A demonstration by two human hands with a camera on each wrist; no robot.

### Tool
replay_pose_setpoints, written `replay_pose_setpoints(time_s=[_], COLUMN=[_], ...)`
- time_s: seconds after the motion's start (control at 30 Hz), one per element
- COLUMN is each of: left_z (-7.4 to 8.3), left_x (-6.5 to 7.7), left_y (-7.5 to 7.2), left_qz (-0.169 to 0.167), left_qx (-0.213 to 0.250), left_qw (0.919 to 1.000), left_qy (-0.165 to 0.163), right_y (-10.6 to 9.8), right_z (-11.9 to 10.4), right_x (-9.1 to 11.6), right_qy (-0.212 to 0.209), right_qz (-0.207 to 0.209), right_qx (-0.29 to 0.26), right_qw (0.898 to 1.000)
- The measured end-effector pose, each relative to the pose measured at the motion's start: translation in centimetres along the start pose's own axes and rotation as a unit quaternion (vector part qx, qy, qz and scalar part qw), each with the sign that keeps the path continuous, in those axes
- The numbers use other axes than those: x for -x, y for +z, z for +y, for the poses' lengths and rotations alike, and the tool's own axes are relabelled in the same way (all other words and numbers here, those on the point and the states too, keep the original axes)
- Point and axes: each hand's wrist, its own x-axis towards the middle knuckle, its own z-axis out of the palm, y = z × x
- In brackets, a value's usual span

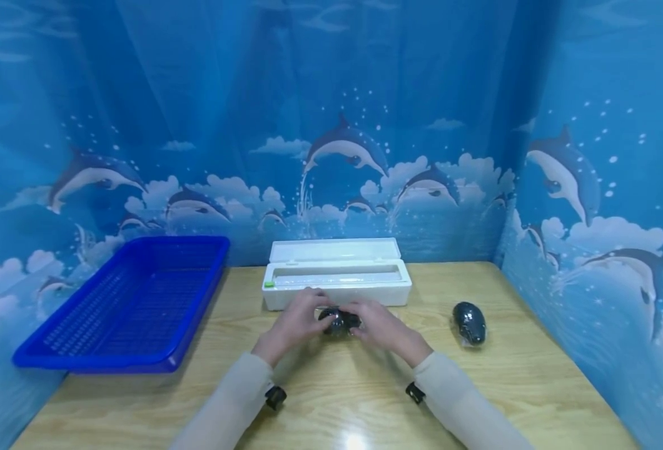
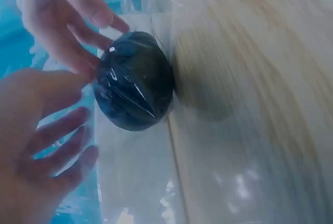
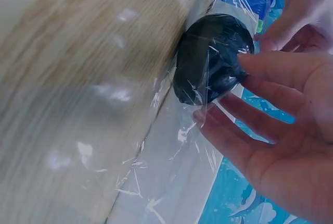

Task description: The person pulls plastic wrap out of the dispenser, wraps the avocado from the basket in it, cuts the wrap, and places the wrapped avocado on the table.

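Note:
A dark, rounded mouse-like item (image 1: 339, 322) in clear plastic film is held just above the table, in front of the white box. My right hand (image 1: 381, 326) grips it from the right; in the right wrist view its thumb lies on the dark item (image 3: 213, 60) and the other fingers reach behind and below. Loose clear film (image 3: 166, 146) trails down from the item there. At the other side my left hand (image 1: 298, 322) touches the item's edge with the thumb. Its other fingers stand spread and slightly bent, apart from the item in the left wrist view.
Behind the hands stands a white lidded box (image 1: 337, 294), lid raised, with a roll of film inside. A blue basket (image 1: 179, 350) is at the left. Another film-wrapped black mouse (image 1: 470, 324) lies on the wooden table (image 1: 523, 387) at the right. Dolphin-print curtains enclose the table.

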Motion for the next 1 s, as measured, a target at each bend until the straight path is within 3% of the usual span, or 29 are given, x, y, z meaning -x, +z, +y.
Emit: replay_pose_setpoints(time_s=[0.1,0.2,0.47,0.83,1.0], left_z=[0.4,0.3,-0.3,-1.7,-1.9], left_x=[0.2,0.3,0.1,-0.4,-0.2], left_y=[-0.1,0.3,1.3,1.6,1.4], left_qz=[-0.019,-0.034,-0.017,-0.024,-0.04], left_qx=[-0.037,-0.045,-0.007,0.02,0.017], left_qw=[0.999,0.9983,0.9997,0.999,0.9989], left_qy=[0.017,0.014,0.017,0.031,0.019], right_y=[0.1,0.2,0.7,0.6,0.7], right_z=[0.2,0.4,1.0,1.6,1.7], right_x=[-0.2,-0.3,-0.9,-1.8,-2.5], right_qy=[-0.008,-0.014,-0.006,-0.018,-0.022], right_qz=[0.007,0.011,0.029,0.024,0.016], right_qx=[-0.003,-0.012,-0.027,-0.042,-0.032], right_qw=[1.0,1.0,0.999,0.999,0.999])
